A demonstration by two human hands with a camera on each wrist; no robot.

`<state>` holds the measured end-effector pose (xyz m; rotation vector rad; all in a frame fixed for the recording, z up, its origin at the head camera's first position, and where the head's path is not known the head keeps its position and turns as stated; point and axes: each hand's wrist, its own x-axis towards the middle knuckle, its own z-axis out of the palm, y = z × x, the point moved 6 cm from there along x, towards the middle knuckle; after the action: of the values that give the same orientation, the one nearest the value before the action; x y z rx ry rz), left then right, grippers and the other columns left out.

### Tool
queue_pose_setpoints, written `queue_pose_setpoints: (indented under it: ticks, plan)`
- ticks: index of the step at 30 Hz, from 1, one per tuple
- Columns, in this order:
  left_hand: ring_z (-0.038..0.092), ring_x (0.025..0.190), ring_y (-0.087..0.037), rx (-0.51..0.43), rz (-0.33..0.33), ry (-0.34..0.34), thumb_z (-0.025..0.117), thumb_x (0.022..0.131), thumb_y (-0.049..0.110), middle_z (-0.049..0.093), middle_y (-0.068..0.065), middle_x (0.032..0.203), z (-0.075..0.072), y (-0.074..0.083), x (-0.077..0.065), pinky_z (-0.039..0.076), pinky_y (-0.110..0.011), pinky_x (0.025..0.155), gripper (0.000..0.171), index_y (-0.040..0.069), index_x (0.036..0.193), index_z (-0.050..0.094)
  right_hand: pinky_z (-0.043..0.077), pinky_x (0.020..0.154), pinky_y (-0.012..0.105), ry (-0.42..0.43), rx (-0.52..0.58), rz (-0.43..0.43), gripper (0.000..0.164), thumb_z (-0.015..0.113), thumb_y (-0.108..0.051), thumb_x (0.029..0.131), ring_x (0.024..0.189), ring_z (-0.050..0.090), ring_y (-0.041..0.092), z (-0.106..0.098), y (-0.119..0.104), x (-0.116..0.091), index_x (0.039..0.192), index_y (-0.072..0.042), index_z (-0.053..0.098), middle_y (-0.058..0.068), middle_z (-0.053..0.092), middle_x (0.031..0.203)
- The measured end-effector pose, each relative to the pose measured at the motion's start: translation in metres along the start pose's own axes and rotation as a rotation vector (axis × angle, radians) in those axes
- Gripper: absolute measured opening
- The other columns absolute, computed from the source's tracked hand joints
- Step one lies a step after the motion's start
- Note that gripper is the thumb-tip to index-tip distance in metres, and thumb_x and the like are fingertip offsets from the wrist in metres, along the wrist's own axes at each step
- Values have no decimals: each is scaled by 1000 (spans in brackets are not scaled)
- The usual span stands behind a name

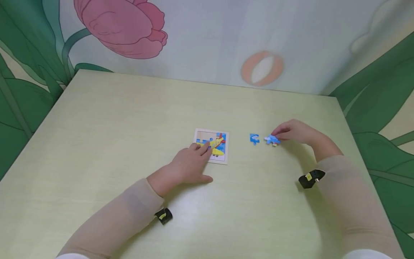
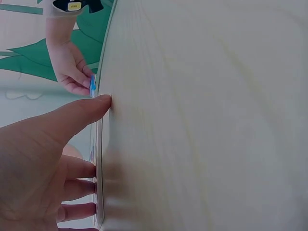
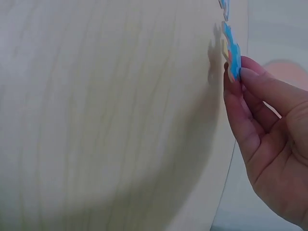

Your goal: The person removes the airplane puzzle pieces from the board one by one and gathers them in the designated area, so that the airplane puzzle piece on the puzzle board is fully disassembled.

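Note:
A small jigsaw puzzle point(image 1: 221, 147) in a pale frame shows a yellow and red airplane on blue, with bare backing at its upper left. My left hand point(image 1: 192, 163) rests on its lower left part with fingers extended, thumb out over the table. The fingers hide some of the picture. To the right, my right hand point(image 1: 295, 132) pinches a blue and white puzzle piece point(image 3: 234, 53) between thumb and fingers, tilted just off the table in the right wrist view. A second blue piece point(image 1: 254, 139) lies flat between the frame and the held piece.
The pale wooden table point(image 1: 129, 108) reaches back to a wall painted with a pink flower point(image 1: 123, 28) and green leaves. Small black cameras hang at both wrists, the right one point(image 1: 311, 178) close over the tabletop.

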<state>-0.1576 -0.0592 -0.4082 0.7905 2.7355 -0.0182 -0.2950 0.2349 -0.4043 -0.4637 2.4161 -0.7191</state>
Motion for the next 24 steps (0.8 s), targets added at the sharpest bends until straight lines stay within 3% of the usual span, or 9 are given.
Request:
queue_pose_setpoints:
  ticks: [16, 20, 24]
  plan:
    - [31, 130, -31, -25, 33, -11, 56, 82, 62, 14, -9, 155, 3, 1, 3, 42, -38, 94, 91, 9, 148, 22, 42, 92, 48, 24, -35, 62, 21, 55, -11, 94, 100, 55, 28, 3, 4, -2, 109, -3, 67, 12, 64, 109]
    - [26, 134, -31, -81, 55, 25, 57, 85, 54, 9, -9, 156, 1, -3, -1, 35, -42, 102, 86, 9, 149, 21, 40, 93, 50, 30, -53, 32, 22, 55, -13, 94, 103, 54, 29, 5, 1, -1, 109, -4, 67, 12, 64, 111]
    - [19, 138, -31, -102, 103, 86, 59, 87, 47, 15, -12, 154, -6, -6, -10, 24, -45, 107, 76, 10, 146, 30, 37, 96, 52, 41, -76, 26, 22, 55, -14, 94, 108, 52, 30, 4, 1, 0, 111, -5, 67, 13, 63, 113]
